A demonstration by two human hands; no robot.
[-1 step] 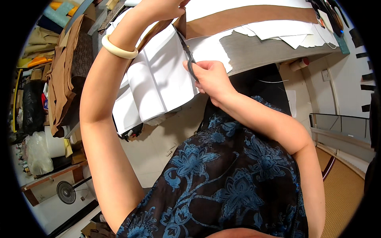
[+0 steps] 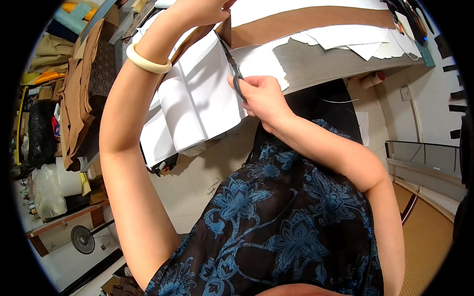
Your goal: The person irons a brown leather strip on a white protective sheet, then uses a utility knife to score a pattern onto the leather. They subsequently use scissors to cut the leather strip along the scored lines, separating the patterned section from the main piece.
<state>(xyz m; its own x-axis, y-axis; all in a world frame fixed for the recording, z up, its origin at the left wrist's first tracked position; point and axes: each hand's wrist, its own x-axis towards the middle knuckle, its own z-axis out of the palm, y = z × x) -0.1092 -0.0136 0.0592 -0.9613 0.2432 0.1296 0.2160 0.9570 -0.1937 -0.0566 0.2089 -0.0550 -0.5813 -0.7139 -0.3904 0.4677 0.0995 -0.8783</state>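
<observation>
In the head view, my right hand (image 2: 266, 98) is closed round the handles of dark scissors (image 2: 232, 61). Their blades point away from me, toward a brown leather-like strip (image 2: 316, 24) that curves across the far side of the table. At the top edge, my left hand (image 2: 205, 11) pinches this brown material close to the blade tips; its fingertips are partly cut off by the frame. A narrower brown length runs down to the left beneath my left wrist. Below the scissors, white paper (image 2: 207, 93) lies curled and hangs over the table's near edge.
Torn white sheets (image 2: 340, 39) lie on the grey table (image 2: 316, 64). Tools stand at its far right corner. To the left, brown hides (image 2: 79, 93) hang beside stacked rolls and bags. A black item (image 2: 331, 106) sits under the table edge, and a fan (image 2: 82, 239) is lower left.
</observation>
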